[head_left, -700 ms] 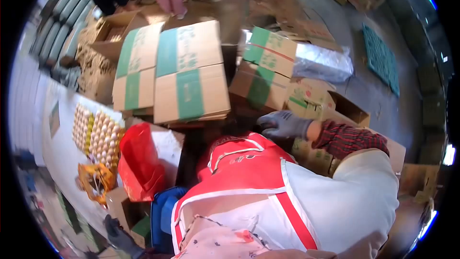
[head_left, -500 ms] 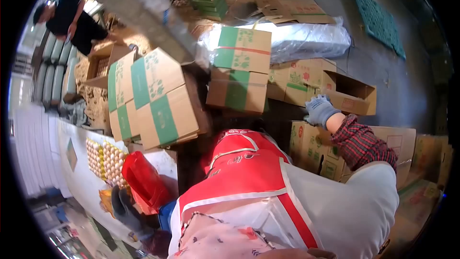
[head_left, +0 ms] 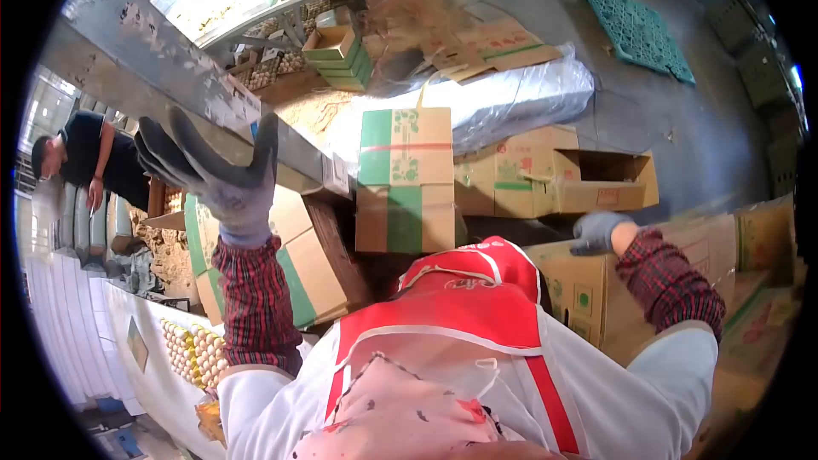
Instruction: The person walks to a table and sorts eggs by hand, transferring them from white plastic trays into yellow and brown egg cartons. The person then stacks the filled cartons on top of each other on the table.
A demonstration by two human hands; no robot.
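Note:
My left hand [head_left: 217,172], in a grey and black work glove, is raised with its fingers spread and holds nothing. Behind it in this view stand flattened-looking green and brown cartons [head_left: 294,243]. My right hand [head_left: 599,232], also gloved, is low over the top of a brown carton [head_left: 579,281] at my right side, fingers loosely bent and apart, with nothing seen in them. In front of my red apron stands a closed green and brown carton [head_left: 407,162] with a red band across it.
An open carton [head_left: 609,183] lies beyond my right hand. Egg trays [head_left: 192,349] rest on the white table [head_left: 141,366] at left. A metal beam [head_left: 162,55] crosses the upper left, near a person [head_left: 94,153]. A plastic-wrapped bundle [head_left: 528,94] and a teal pallet [head_left: 639,32] lie ahead.
My left hand has risen from beside the egg trays to in front of the cartons. My right hand has moved back and down from the open carton. The red object at left is no longer visible.

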